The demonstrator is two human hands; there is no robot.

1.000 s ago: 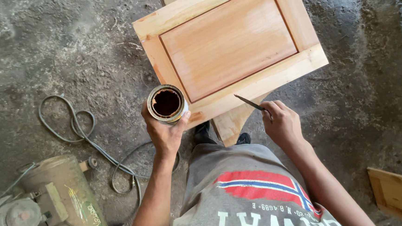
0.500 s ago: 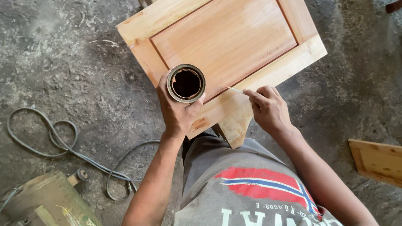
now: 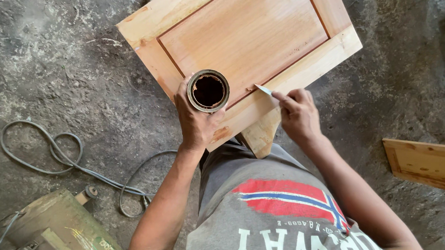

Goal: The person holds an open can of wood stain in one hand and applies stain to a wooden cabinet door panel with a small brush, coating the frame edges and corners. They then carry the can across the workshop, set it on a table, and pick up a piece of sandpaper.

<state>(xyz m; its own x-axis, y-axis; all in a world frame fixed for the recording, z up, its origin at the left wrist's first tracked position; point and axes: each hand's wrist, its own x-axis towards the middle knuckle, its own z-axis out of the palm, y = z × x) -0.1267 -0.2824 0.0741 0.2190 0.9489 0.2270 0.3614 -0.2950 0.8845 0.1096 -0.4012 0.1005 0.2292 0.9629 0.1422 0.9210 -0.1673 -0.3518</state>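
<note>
1. Head view looks straight down on a wooden cabinet door lying flat on a wooden stand in front of the person.
2. Its long axis runs from lower left to upper right, tilted slightly, with the near long edge closest to the person's body.
3. A left hand is wrapped closed around a small round tin, which stands upright with its open mouth up and dark liquid inside.
4. That tin sits over the door's near frame rail, at the edge of the recessed centre panel.
5. A right hand pinches a thin flat blade between thumb and fingers, closed firmly on it.
6. Its blade points up and left, the tip touching the groove between rail and panel, just right of the tin.
7. Bare concrete floor lies open to the left and right of the door.
8. Lower left, a grey cable loops beside a green machine; another wooden panel lies at the right edge, well apart.
</note>
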